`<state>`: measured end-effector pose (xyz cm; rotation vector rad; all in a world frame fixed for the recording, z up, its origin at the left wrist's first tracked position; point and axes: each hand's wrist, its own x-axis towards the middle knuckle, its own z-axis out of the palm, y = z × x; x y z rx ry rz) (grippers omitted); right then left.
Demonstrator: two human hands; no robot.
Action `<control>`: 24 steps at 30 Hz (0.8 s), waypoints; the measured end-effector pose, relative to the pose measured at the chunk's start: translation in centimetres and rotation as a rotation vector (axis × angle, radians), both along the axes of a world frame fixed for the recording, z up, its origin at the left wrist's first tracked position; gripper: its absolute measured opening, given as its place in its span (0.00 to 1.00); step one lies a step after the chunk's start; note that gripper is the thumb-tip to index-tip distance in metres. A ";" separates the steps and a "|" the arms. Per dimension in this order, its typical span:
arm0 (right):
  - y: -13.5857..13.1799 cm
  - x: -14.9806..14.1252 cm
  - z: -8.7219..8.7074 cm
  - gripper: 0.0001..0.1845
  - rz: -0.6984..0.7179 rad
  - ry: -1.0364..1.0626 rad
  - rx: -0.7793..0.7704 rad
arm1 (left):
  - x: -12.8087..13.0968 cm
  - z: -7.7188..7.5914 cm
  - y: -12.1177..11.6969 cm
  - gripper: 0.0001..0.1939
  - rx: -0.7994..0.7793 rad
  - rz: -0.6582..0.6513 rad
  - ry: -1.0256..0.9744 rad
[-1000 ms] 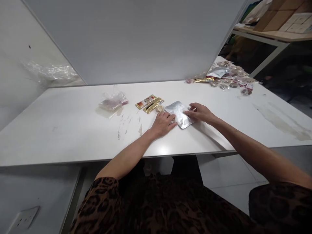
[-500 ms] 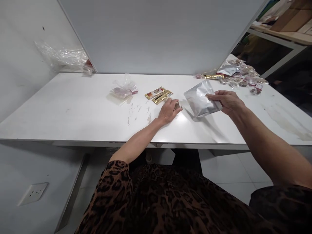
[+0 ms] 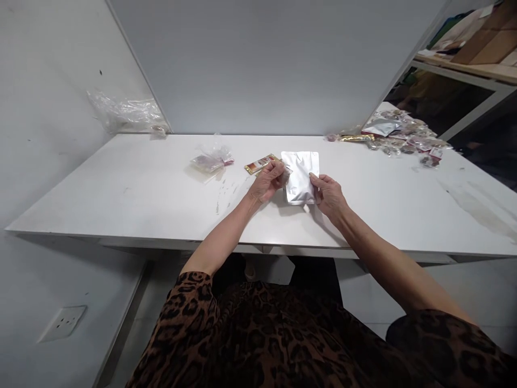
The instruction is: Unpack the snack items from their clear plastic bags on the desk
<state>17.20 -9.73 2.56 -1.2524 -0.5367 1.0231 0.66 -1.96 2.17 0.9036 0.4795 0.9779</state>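
Note:
My right hand (image 3: 329,195) grips a silver foil pouch (image 3: 299,175) by its right side, holding it upright above the table. Close to the pouch's left edge, my left hand (image 3: 269,182) is closed on a small clear packet (image 3: 286,175) with brownish contents, partly covered by the fingers. Behind that hand lie gold sachets (image 3: 260,164), one with a red and brown print, the other mostly hidden. Farther left, a clear plastic bag (image 3: 210,161) with pinkish contents rests on the white table (image 3: 141,188).
At the back right is a heap of small clear packets (image 3: 407,134) with a silver pouch (image 3: 382,127) and a gold sachet (image 3: 355,138). Crumpled clear plastic (image 3: 129,116) sits in the back left corner. A grey panel (image 3: 262,64) stands along the table's rear edge.
My right hand has brought the silver pouch left and turned it upright. My left hand has lifted the small packet from the table and now holds it beside the pouch.

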 end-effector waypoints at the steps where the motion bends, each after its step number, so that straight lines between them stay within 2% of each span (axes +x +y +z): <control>1: -0.1 -0.1 -0.2 0.25 -0.007 -0.001 -0.001 | -0.1 0.1 0.1 0.18 0.000 -0.016 0.002; 3: -0.2 -0.1 -0.7 0.27 -0.025 -0.037 0.027 | -0.2 0.3 0.4 0.17 -0.017 -0.014 -0.006; 8: -0.1 0.4 -1.3 0.28 -0.152 -0.102 0.153 | 0.0 0.6 1.3 0.11 -0.096 0.172 -0.110; 12: -0.1 0.0 -1.4 0.27 -0.128 -0.104 0.122 | 0.1 0.5 1.2 0.08 -0.110 0.097 -0.086; 15: -0.9 1.0 -1.1 0.23 -0.177 -0.078 0.078 | -0.1 0.4 0.7 0.09 -0.100 0.067 -0.060; 18: -2.5 4.8 -0.9 0.21 -0.311 -0.091 0.042 | -0.3 0.4 0.4 0.10 -0.108 0.070 -0.025; 21: -3.7 10.9 -0.8 0.21 -0.466 -0.142 -0.013 | 0.0 0.2 -0.1 0.14 -0.129 0.056 0.079; 23: -3.3 15.3 -0.2 0.24 -0.515 -0.203 -0.044 | 0.5 0.0 -0.5 0.16 -0.137 0.031 0.134; 24: -2.6 17.5 0.4 0.25 -0.496 -0.243 -0.050 | 0.8 -0.1 -0.6 0.18 -0.137 0.018 0.149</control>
